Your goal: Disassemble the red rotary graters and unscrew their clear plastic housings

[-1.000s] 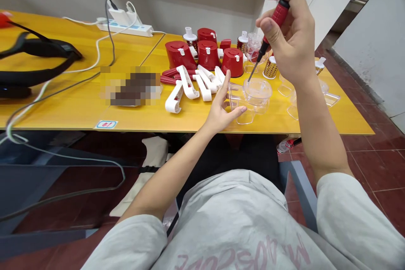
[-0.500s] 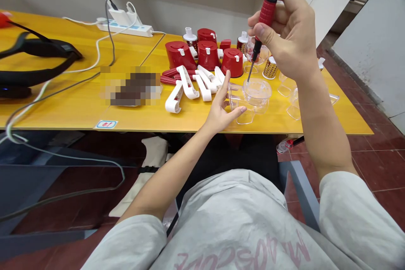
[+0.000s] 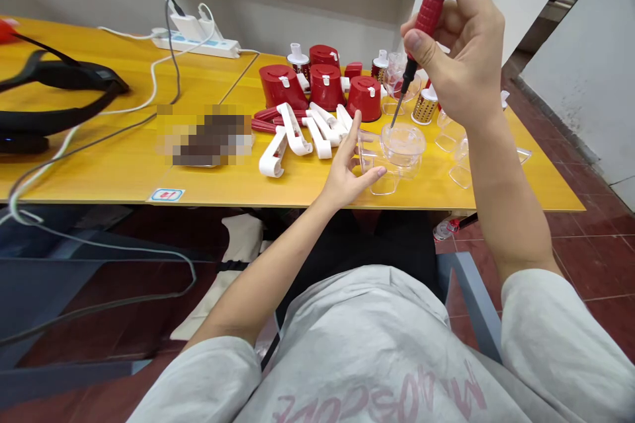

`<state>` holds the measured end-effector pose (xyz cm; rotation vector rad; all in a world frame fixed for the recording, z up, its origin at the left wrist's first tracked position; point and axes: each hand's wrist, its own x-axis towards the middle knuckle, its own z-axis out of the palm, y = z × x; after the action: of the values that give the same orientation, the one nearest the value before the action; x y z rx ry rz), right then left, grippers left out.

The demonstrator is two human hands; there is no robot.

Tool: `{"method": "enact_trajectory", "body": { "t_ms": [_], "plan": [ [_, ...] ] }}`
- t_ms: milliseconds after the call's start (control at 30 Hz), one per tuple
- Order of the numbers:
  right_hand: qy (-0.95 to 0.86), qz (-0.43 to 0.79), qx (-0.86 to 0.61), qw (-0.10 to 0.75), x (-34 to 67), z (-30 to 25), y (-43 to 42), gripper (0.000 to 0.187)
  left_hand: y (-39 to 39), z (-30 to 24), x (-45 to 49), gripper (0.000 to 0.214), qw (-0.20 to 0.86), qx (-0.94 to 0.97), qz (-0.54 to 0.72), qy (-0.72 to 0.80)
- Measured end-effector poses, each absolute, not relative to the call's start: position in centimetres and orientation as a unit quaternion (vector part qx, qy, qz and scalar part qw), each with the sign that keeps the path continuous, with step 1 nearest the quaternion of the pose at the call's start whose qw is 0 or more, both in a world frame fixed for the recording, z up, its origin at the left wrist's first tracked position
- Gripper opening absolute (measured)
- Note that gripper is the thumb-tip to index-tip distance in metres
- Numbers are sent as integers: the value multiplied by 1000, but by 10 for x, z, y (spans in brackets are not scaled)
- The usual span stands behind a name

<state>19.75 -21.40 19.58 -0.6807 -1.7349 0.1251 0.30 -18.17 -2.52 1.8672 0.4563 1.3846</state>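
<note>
My right hand (image 3: pixel 459 46) is raised over the table, fingers closed round a red-handled screwdriver (image 3: pixel 421 28). Its thin tip points down into a clear plastic housing (image 3: pixel 397 149) that stands near the front edge of the yellow table (image 3: pixel 124 158). My left hand (image 3: pixel 350 168) rests against the left side of that housing, thumb and fingers spread apart and steadying it.
Several white handles (image 3: pixel 297 135) lie left of the housing, with red caps (image 3: pixel 325 82) and small metal drums (image 3: pixel 424 106) behind. More clear parts (image 3: pixel 461 158) sit to the right. A power strip (image 3: pixel 196 39), cables and a black headset (image 3: pixel 54 89) lie at the left.
The screwdriver has tilted and shifted slightly in my right hand, back toward the right, its tip staying over the clear housing. My left hand has not moved.
</note>
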Motion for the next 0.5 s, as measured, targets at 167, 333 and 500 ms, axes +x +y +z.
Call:
{"method": "enact_trajectory", "body": {
  "t_ms": [167, 333, 500],
  "plan": [
    [-749, 66, -290, 592, 200, 193, -207, 46, -179, -28, 4, 119, 366, 730, 549, 176],
    [-746, 70, -298, 591, 199, 195, -209, 49, -179, -27, 3, 119, 367, 735, 544, 172],
    [-741, 72, -318, 587, 199, 195, -208, 49, -179, -27, 6, 121, 378, 725, 549, 171]
  ]
}}
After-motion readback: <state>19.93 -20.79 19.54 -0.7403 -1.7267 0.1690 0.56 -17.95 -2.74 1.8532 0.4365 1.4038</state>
